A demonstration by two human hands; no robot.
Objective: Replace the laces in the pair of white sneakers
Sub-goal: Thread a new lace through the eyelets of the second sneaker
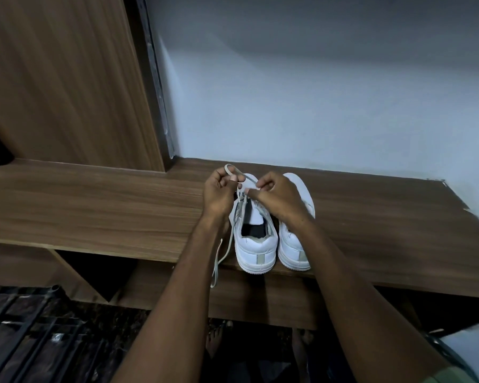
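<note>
Wooden desk (122,211): sneakers (256,244) heels toward camera, toes toward wall; left hand (220,190), right hand (274,194) both pinching lace (233,170).

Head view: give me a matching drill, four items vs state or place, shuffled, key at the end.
Items:
1. left hand
2. right hand
3. lace
4. right sneaker

States:
A. loose end hangs over the table edge
B. pinches a lace loop over the left sneaker
C. stands beside the other shoe, heel toward the camera
D. pinches the lace near the eyelets

Pairs: 1-B, 2-D, 3-A, 4-C
</note>
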